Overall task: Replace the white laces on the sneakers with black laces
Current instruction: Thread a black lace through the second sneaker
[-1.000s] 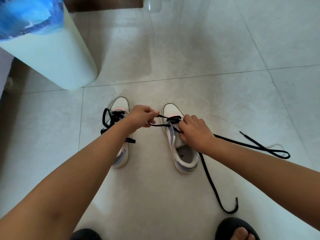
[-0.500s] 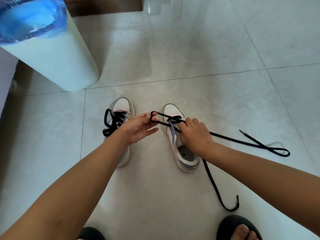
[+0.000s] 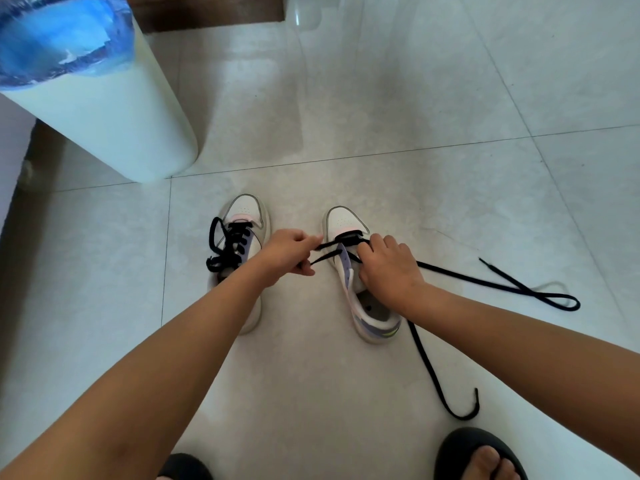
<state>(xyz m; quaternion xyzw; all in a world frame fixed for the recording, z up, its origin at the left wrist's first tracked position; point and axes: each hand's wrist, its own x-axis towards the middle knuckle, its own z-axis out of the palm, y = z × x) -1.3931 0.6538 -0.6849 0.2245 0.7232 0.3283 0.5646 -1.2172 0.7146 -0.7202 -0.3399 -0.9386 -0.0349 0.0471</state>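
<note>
Two white sneakers stand side by side on the tiled floor. The left sneaker (image 3: 244, 220) carries a black lace threaded and bunched over its tongue. On the right sneaker (image 3: 346, 223) a black lace (image 3: 485, 278) crosses the lowest eyelets. My left hand (image 3: 289, 252) pinches a loop of that lace and pulls it leftward, between the shoes. My right hand (image 3: 388, 268) rests on the right sneaker's tongue with curled fingers at the eyelets; whether they pinch the lace is hidden. The lace's long ends trail across the floor to the right and toward me.
A white water dispenser (image 3: 114, 123) with a blue bottle (image 3: 59, 36) stands at the far left. A dark wooden edge (image 3: 207, 12) runs along the back. My feet in black slippers (image 3: 481, 455) sit at the bottom of the view.
My left hand closed its fingers and drew the lace loop left again, tightening it. The right hand stayed on the right sneaker.
</note>
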